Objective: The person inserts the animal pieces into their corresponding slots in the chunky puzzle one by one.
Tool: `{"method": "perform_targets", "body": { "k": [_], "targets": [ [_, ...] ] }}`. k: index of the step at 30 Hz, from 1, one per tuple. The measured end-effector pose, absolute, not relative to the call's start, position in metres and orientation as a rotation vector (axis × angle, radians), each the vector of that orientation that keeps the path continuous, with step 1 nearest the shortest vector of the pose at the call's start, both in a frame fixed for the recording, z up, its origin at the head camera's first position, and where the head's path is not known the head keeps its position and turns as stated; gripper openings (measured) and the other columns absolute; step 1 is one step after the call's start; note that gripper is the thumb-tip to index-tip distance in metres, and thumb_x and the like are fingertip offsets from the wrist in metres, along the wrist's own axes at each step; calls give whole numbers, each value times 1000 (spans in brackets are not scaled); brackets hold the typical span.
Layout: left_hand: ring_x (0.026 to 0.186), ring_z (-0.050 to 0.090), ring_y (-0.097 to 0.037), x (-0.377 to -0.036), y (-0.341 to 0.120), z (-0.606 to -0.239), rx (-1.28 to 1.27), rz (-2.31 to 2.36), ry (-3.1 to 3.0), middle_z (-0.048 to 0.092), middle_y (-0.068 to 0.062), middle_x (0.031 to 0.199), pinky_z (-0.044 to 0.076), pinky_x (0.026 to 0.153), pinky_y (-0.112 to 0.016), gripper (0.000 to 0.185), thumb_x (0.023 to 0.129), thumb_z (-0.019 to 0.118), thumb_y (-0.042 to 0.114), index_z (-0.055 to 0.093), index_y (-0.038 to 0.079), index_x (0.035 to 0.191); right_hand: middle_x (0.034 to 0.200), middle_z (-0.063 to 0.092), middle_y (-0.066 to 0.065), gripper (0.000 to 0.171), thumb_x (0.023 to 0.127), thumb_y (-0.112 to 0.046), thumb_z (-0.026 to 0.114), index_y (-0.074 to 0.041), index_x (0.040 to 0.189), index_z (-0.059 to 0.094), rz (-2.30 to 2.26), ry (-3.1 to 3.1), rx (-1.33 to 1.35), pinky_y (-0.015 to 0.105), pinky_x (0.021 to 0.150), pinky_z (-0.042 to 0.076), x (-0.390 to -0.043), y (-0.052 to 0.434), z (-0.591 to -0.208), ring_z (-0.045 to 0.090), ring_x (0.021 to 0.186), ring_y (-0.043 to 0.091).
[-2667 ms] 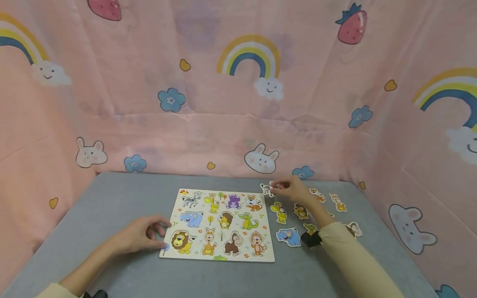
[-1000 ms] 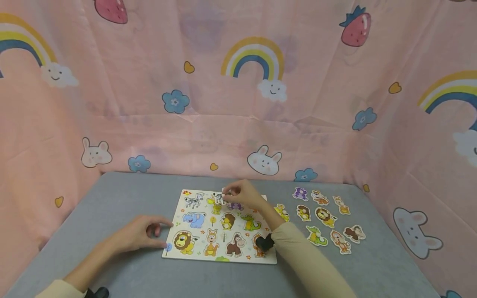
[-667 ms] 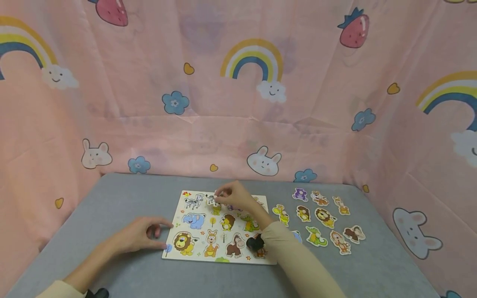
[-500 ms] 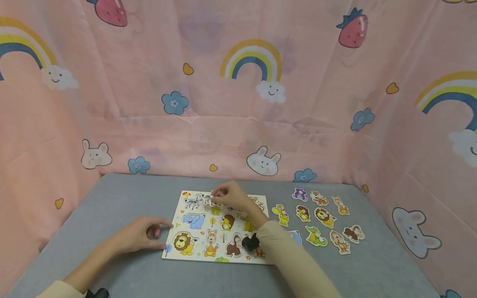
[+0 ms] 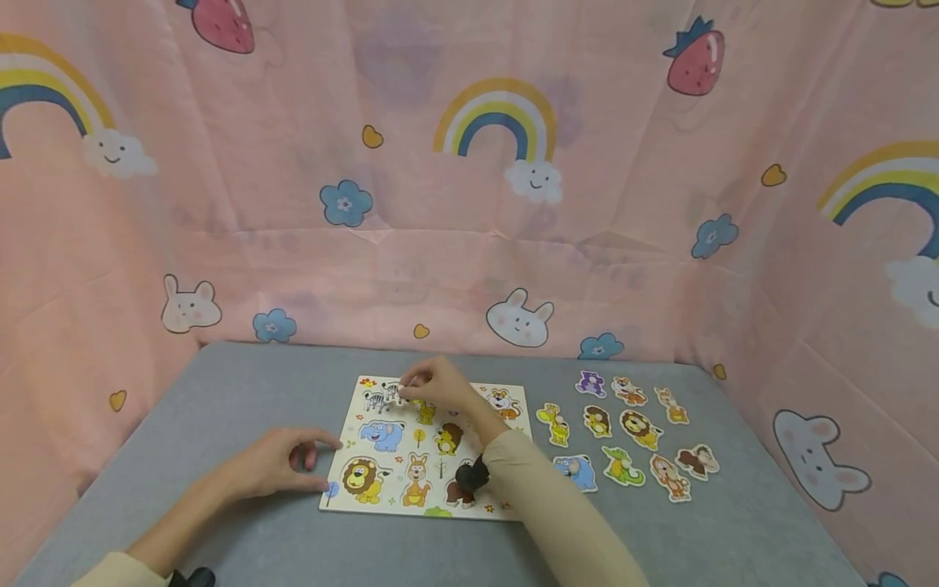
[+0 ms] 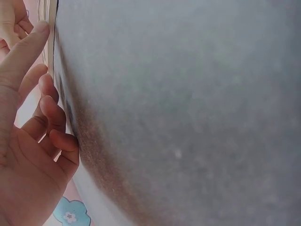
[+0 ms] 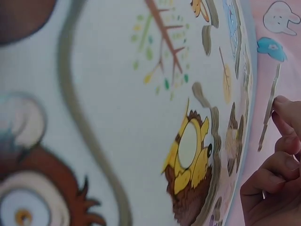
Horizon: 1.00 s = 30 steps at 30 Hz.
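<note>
While right hand [image 5: 433, 383] pinches zebra piece [image 5: 393, 393] over puzzle board [image 5: 513, 509], left hand [image 5: 275, 465], fingers relaxed, steadies its edge.

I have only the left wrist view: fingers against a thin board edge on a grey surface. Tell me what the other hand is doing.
Observer: In the head view, the right hand pinches a small black-and-white zebra cut-out over the far left corner of the white animal puzzle board.
Operator: Say whether the piece is seated.
Observer: I cannot tell. The right wrist view shows it edge-on between the fingertips, seemingly raised off the board.
Operator: Report what lies loose.
Observer: Several animal cut-outs lie on the grey table to the right of the board. The nearest to the board is a blue elephant cut-out.
</note>
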<state>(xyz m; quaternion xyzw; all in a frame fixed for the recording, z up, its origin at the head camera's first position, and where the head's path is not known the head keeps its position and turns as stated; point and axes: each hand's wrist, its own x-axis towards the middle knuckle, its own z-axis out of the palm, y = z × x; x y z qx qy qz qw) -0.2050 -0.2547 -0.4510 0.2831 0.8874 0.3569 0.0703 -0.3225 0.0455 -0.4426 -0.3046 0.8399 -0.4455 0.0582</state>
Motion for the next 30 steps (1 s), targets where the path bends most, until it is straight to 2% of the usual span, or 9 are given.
{"method": "perform_targets", "body": {
  "k": [9,15,30],
  "targets": [
    [62,47,-6,-205,-254,-450,840,1082,2656,56,6,78,41,57,-25,50,81,87,39,70,13,120,75,58,-1,11,91,-11,78,-3,99,78,-1310,2567,-918,24,58,38,-323,32,-441,43,62,10],
    [62,48,-6,-205,-254,-450,840,1077,2648,56,6,78,41,57,-25,50,81,87,39,69,13,120,79,60,-3,7,91,-14,78,-8,95,79,-1225,2614,-876,24,58,38,-322,23,-438,45,65,9],
    [62,48,-6,-205,-255,-451,855,1098,2628,56,5,78,42,56,-25,50,82,86,37,69,12,122,69,58,-1,5,89,-13,81,-9,88,78,-1208,2622,-754,23,49,38,-323,7,-444,46,54,9]
  ]
}}
